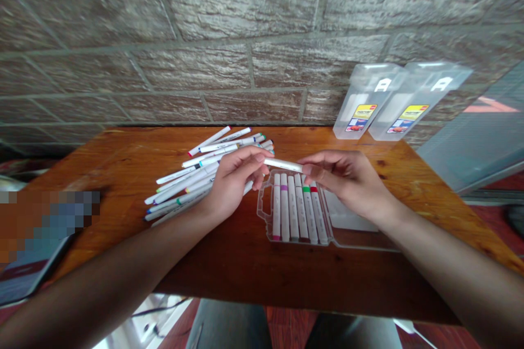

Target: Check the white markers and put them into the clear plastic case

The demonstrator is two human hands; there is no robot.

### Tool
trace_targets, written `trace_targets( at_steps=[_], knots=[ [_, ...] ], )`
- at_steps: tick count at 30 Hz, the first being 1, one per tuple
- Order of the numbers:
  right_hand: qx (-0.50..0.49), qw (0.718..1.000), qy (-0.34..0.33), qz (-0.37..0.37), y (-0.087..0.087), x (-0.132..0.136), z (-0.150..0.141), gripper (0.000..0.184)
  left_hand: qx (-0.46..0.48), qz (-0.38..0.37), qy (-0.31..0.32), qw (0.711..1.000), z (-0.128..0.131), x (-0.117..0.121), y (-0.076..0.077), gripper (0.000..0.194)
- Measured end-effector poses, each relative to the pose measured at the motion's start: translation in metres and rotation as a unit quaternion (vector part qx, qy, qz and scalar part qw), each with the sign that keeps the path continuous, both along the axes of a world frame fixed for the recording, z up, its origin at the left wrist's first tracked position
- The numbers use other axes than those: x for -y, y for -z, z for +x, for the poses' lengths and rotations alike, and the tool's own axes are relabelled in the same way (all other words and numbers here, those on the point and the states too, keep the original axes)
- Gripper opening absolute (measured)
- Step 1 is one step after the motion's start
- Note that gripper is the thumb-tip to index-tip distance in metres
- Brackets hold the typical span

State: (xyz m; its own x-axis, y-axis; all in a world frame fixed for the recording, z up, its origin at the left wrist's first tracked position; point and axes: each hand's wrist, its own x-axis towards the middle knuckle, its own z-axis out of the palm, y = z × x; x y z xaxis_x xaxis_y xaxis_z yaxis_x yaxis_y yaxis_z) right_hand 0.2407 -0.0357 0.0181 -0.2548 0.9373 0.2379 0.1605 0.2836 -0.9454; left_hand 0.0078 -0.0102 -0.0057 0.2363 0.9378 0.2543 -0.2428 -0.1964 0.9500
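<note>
A white marker [283, 164] is held level between my two hands, above the top end of an open clear plastic case [265, 208]. My left hand [237, 177] pinches its left end with thumb and fingertips. The other end is between the thumb and fingers of my right hand [347, 177]. Inside the case several markers [293, 210] lie side by side, with purple, green and red bands showing on some. A loose heap of white markers [196, 172] with coloured ends spreads behind and left of my left hand, which hides part of it.
Two translucent plastic cases [387, 103] with yellow and blue labels stand against the brick wall [229, 65] at the back right. A tablet-like device [36, 267] is at the left edge. The wooden table [245, 272] ends just before my legs.
</note>
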Motion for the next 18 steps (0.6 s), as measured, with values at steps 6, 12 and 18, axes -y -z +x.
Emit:
trace_targets(
  at_steps=[6,12,18],
  knots=[
    [-0.04,0.999,-0.005,-0.015,-0.0024,0.0003,-0.0003,0.013,0.019,-0.014,-0.009,1.0,-0.001,-0.0026,0.0002,0.017],
    [-0.056,0.998,0.002,-0.004,-0.0014,0.0002,0.001,0.012,0.036,-0.031,-0.034,0.998,0.0009,-0.0026,-0.0047,0.016],
    [-0.068,0.998,0.008,0.002,0.0002,0.0002,0.003,0.014,0.046,-0.04,-0.039,0.997,0.0004,-0.0031,-0.006,0.016]
  ],
)
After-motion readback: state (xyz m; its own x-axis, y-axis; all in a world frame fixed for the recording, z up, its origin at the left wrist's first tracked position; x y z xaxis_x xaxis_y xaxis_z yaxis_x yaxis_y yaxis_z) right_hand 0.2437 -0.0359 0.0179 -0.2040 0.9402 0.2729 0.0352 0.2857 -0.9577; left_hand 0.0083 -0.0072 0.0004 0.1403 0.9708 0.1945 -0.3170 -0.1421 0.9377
